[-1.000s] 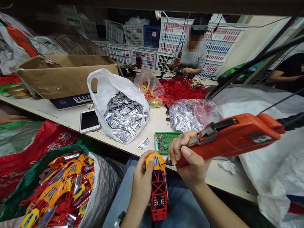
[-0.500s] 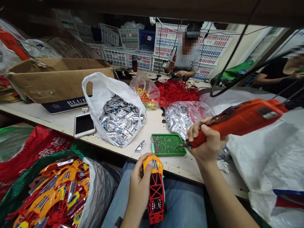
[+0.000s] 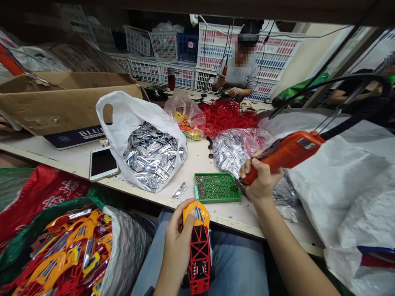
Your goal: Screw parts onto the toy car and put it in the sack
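Note:
My left hand (image 3: 177, 242) grips a toy car body (image 3: 200, 263) above my lap, with a red lattice frame and an orange-yellow nose. My right hand (image 3: 262, 179) is wrapped around an orange electric screwdriver (image 3: 286, 154), whose cord rises to the right. Its thin tip touches or nearly touches the right edge of a green tray (image 3: 216, 188) of tiny screws on the bench. I cannot tell whether a screw sits on the tip.
On the bench stand a white bag of silver parts (image 3: 148, 158), a clear bag of silver parts (image 3: 237, 150), red frames (image 3: 226, 117) and a phone (image 3: 103, 164). A bag of orange parts (image 3: 61, 255) sits low left. A co-worker (image 3: 237, 72) works opposite, before stacked crates.
My right hand and the screwdriver have moved from the car's nose to the green tray's right edge. The left hand still holds the car in about the same place.

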The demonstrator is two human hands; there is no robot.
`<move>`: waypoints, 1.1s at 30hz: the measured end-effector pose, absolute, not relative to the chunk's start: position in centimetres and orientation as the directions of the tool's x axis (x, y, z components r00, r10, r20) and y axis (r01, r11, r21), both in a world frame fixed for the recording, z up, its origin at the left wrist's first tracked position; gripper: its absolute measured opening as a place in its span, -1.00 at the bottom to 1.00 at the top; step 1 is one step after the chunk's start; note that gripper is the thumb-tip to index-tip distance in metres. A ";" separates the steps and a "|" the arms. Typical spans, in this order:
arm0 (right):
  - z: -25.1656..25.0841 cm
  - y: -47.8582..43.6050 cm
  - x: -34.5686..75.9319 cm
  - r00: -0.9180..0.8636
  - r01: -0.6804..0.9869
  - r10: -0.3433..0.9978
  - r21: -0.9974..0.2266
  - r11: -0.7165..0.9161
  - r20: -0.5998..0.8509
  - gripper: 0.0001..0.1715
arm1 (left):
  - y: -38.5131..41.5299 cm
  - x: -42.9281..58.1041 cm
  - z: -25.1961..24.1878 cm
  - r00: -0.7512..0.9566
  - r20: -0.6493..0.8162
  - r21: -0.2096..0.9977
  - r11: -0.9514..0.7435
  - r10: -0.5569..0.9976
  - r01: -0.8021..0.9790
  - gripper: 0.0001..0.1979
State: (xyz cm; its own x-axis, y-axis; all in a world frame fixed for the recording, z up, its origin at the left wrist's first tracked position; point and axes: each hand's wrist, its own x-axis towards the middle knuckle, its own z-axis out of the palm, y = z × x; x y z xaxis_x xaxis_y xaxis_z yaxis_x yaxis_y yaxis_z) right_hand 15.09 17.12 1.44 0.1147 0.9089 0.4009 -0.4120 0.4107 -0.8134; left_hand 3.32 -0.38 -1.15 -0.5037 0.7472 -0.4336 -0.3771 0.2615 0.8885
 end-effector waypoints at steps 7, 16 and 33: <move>1.8 17.2 15.1 0.134 -0.404 0.905 -0.812 0.421 0.403 -0.75 | -0.5 2.7 -3.0 -0.479 -0.419 0.900 0.283 0.771 -0.333 -0.27; 6.8 10.0 13.0 -0.074 -0.675 0.866 -0.665 0.321 0.494 -0.96 | -0.3 2.9 -3.0 -0.514 -0.363 0.930 0.268 0.777 -0.251 -0.15; 4.8 6.7 9.8 -0.167 -0.709 0.855 -0.663 0.243 0.492 -0.95 | 0.3 2.5 -2.7 -0.517 -0.255 0.967 0.201 0.817 -0.159 -0.28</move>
State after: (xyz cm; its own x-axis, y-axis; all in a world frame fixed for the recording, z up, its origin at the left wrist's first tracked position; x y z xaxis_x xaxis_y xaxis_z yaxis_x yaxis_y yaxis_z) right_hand 9.76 6.75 4.76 -0.1667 0.8547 0.4916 -0.7085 0.2429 -0.6626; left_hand 2.50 0.34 -2.75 -0.5172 0.8169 -0.2552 -0.1591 0.2013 0.9665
